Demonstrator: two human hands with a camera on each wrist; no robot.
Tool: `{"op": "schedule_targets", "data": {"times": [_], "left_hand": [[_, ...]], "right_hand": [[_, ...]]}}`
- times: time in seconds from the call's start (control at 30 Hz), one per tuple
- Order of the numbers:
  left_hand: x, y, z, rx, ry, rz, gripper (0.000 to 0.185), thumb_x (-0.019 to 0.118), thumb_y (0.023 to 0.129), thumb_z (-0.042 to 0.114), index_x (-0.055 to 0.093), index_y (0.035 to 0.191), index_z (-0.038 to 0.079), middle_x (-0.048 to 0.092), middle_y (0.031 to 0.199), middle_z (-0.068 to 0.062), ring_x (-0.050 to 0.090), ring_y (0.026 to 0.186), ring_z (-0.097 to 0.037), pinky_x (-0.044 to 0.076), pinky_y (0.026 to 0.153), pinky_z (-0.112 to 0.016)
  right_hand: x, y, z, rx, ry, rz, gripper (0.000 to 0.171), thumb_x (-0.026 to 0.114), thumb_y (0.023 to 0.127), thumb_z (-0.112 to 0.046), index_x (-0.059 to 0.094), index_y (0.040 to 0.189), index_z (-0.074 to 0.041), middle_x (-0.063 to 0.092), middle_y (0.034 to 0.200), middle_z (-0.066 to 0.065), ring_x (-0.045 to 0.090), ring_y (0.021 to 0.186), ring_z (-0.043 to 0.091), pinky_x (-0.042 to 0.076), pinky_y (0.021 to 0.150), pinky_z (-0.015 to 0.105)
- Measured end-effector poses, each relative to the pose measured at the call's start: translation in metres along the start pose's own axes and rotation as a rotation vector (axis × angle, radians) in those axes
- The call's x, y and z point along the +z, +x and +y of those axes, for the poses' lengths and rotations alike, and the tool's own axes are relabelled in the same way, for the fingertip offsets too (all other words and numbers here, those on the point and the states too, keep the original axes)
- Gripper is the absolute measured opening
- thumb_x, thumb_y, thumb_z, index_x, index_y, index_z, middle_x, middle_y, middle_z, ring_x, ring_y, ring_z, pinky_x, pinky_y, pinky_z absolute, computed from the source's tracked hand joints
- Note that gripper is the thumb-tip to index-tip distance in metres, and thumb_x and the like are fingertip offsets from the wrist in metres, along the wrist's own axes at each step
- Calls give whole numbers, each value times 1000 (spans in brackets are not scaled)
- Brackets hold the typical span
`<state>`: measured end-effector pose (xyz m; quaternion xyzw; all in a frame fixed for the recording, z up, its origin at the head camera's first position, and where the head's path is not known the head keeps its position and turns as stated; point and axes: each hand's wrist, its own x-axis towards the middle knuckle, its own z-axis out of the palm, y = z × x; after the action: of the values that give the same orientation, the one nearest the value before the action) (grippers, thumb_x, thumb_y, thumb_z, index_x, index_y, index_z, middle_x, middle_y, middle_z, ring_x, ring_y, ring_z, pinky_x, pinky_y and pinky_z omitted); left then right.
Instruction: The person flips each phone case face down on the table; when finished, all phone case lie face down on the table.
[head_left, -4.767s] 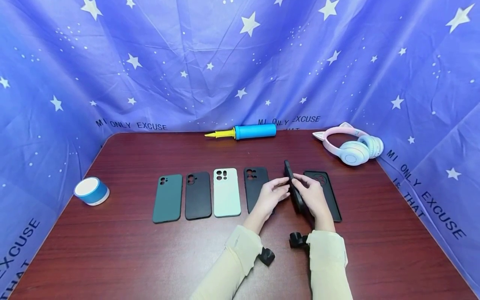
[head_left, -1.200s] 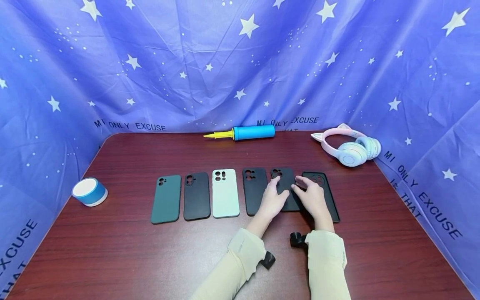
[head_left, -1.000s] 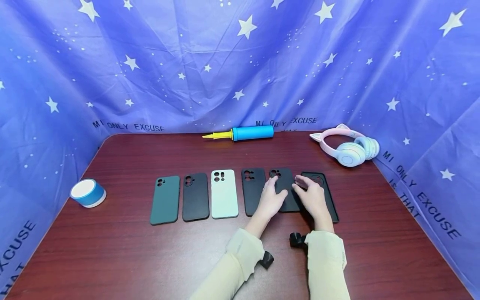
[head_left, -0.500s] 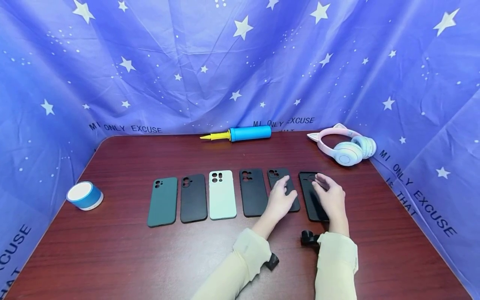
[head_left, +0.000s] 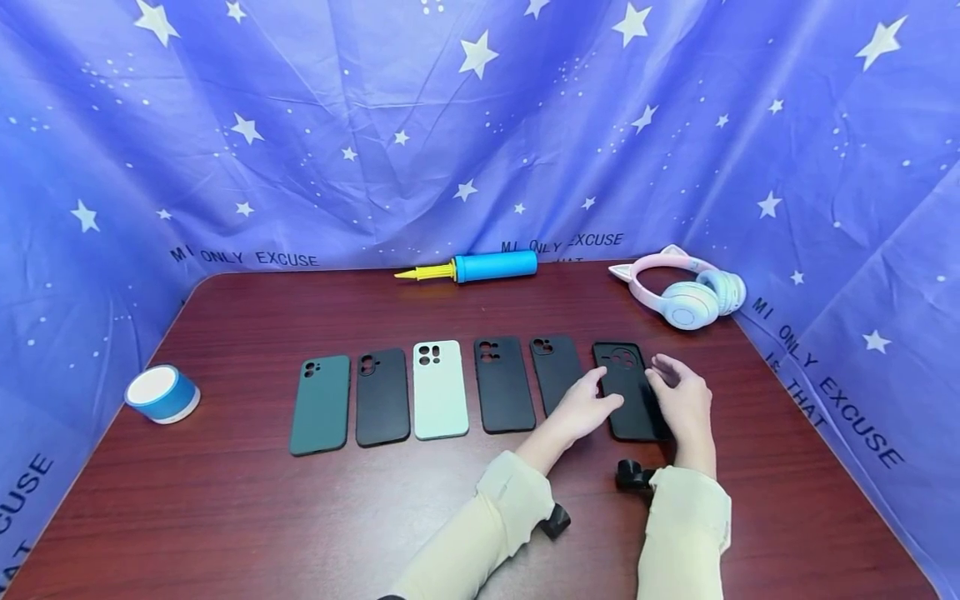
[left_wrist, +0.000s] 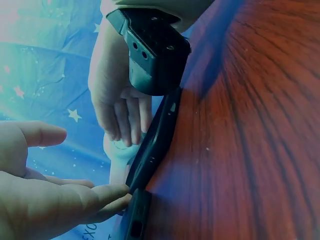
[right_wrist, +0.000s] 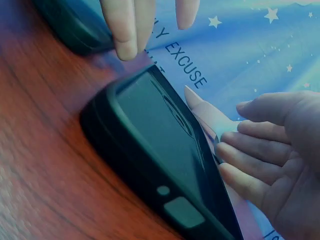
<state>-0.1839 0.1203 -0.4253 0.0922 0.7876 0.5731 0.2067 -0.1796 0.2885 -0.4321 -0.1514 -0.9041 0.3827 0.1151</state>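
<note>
A row of phone cases lies on the dark red table (head_left: pixel 420 508). The rightmost is a black phone case (head_left: pixel 630 396) lying with its hollow inside facing up; the others show their backs. My left hand (head_left: pixel 577 408) hovers at its left edge, fingers spread, partly covering another black case (head_left: pixel 555 367). Beside the right edge is my right hand (head_left: pixel 686 408), its fingers loosely bent and close to the rim. In the right wrist view the hollow case (right_wrist: pixel 160 135) lies between both hands, with nothing gripped; whether the right fingertips touch it I cannot tell.
Further left lie a black case (head_left: pixel 506 387), a pale green case (head_left: pixel 441 400), a black case (head_left: pixel 383 404) and a dark green case (head_left: pixel 321 408). A blue hand pump (head_left: pixel 495 267) and cat-ear headphones (head_left: pixel 690 300) sit at the back. A blue-and-white cylinder (head_left: pixel 163 394) stands at left.
The black case both hands earlier held on edge now lies flat, back up, fifth in the row. Both hands have let go and moved right to the rightmost case.
</note>
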Motion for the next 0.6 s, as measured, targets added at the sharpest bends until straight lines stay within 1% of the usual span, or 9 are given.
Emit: {"op": "schedule_targets", "data": {"times": [0.03,0.07,0.1,0.13,0.3,0.43,0.53,0.6], "left_hand": [[0,0,1,-6,3,-5,57,58,94,22,40,148,11,49,146,-9,48,134,-22,43,109,-38],[1,0,2,-10,2,-10,58,58,94,23,40,148,11,49,146,-9,48,134,-22,42,110,-38],[1,0,3,-13,0,-16,58,58,94,23,40,148,11,49,147,-9,48,135,-22,42,110,-37],[1,0,3,-13,-1,-22,58,58,94,23,40,148,10,48,147,-9,47,135,-22,42,111,-37],[3,-1,4,-21,-15,-45,58,58,95,23,39,148,9,45,150,-7,47,136,-24,41,111,-37],[5,-1,3,-18,-32,-28,57,58,94,23,41,147,10,46,149,-7,48,135,-25,42,110,-38],[6,-1,1,-18,-80,-10,55,58,95,22,42,146,11,46,149,-9,47,136,-25,42,110,-40],[7,-1,-1,-6,-116,3,54,57,95,21,42,146,10,45,149,-11,46,136,-25,42,110,-42]], "right_hand": [[0,0,0,-2,-12,-11,40,58,96,-19,57,132,-1,63,127,18,64,116,15,36,111,44],[-1,0,1,-6,-22,-24,40,57,97,-18,57,132,0,63,127,19,61,120,26,35,111,46],[0,0,1,-8,-26,-38,41,56,97,-18,56,133,1,62,127,20,58,122,32,35,111,48],[0,0,1,-10,-29,-53,41,56,97,-18,56,133,2,62,128,21,57,123,35,34,111,50],[1,0,0,-7,-33,-91,41,53,98,-18,54,134,2,60,130,22,51,128,38,31,112,53],[1,1,0,-6,-37,-98,41,51,99,-17,54,135,2,58,131,23,48,131,39,30,112,54],[1,1,0,-9,-38,-105,40,49,99,-15,52,136,2,57,133,23,47,131,39,31,112,54],[1,1,0,-12,-36,-110,41,48,100,-14,51,137,3,57,134,23,48,130,39,31,113,54]]}}
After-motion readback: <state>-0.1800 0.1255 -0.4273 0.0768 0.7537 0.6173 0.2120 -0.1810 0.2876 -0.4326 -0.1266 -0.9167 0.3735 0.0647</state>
